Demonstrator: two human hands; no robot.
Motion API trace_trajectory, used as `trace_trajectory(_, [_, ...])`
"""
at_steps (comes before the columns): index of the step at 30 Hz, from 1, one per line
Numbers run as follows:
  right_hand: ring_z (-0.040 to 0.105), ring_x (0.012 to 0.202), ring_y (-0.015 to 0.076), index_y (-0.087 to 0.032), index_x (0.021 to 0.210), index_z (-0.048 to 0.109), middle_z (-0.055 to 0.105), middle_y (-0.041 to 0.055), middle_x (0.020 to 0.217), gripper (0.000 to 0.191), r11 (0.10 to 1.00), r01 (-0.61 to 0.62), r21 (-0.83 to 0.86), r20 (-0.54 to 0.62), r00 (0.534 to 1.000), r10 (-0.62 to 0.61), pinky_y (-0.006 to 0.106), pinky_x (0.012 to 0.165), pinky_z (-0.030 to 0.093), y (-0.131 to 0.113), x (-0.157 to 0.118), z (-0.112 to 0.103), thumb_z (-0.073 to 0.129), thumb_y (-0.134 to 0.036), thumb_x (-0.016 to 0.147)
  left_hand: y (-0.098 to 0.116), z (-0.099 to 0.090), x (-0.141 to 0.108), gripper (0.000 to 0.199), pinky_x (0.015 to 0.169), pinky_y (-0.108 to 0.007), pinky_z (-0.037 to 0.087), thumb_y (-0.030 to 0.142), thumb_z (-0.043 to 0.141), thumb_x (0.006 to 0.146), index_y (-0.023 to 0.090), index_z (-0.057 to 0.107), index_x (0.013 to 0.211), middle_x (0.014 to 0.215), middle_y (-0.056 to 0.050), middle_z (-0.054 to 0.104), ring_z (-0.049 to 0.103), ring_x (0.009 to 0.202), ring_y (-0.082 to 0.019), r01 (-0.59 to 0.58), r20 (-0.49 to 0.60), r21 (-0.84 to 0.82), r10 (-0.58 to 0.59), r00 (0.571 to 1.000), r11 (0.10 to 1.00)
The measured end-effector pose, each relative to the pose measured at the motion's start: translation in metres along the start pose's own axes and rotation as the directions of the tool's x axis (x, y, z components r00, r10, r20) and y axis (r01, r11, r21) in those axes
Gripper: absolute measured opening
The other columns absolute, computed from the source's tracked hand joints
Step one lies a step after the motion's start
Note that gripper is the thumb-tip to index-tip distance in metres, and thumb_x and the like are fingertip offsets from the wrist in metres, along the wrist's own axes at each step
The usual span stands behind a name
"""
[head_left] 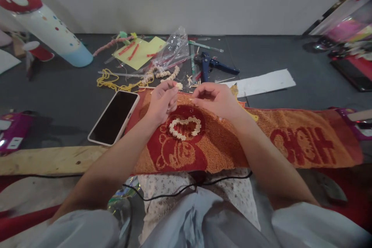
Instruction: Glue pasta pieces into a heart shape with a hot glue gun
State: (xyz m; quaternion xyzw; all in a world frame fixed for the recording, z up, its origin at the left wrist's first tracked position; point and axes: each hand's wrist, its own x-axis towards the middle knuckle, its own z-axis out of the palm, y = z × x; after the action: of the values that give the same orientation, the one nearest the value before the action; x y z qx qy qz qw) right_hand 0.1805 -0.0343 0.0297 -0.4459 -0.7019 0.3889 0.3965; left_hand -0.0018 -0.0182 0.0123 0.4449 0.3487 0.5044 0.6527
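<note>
A small cream-coloured piece (pixel 179 85) sits up in the air over the far edge of the orange and red towel (pixel 229 143), a little beyond the person's left fingers; it is too small for me to make out a long axis, though it pokes out toward the right hand's side. The left hand (pixel 164 102) has a closed grip on it, pinched between thumb and forefinger, with the other fingers curled under. The right hand (pixel 217 99) faces it, just apart, thumb and forefinger drawn close together; a pale speck shows at their tips, but I can't tell whether that grip meets or holds anything.

Below and between the hands, a heart-shaped loop of cream beads (pixel 173 132) lies on the towel, broader from side to side, its point toward the person.

Beyond the towel, on the dark worktop (pixel 261 52), are more beaded strands (pixel 175 73), a tangle of yellow cord (pixel 109 79) and a blue-handled tool (pixel 205 66). A crumpled clear plastic bag (pixel 176 46) overlaps yellow paper (pixel 139 56) with red sticks on it; the bag's contents I can't make out. A long white strip (pixel 267 82) stretches off to the right. A phone (pixel 113 118) lies left of the towel, and farther left is a big spotted bottle (pixel 58 31), its insides hidden from view.
</note>
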Motion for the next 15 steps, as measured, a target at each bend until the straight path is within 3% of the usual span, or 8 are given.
trace_trajectory(5, [0.057,0.071,0.0114,-0.018,0.085,0.064,0.065,0.0013,0.081,0.013,0.997,0.080,-0.011,-0.114,0.990,-0.081,0.028,0.068,0.048,0.0057,-0.0003,0.0037,0.063,-0.019,0.072,-0.0010,0.0016,-0.0024,0.028,0.034,-0.015,0.018,0.033,0.074,0.067,0.020,0.055,0.083,0.040,0.013,0.037,0.023,0.032,-0.002,0.044,0.071,0.055,-0.047,0.996,0.998])
trace_trajectory(15, [0.056,0.072,0.0111,-0.021,0.093,0.060,0.061,-0.0004,0.081,0.018,0.989,0.117,-0.089,-0.139,0.982,-0.129,0.028,0.071,0.048,-0.0012,-0.0056,0.0073,0.058,-0.017,0.076,-0.0057,-0.0013,-0.0021,0.027,0.034,-0.015,0.018,0.034,0.076,0.067,0.019,0.059,0.083,0.042,0.012,0.037,0.024,0.033,-0.002,0.108,0.098,0.112,-0.120,0.988,0.988])
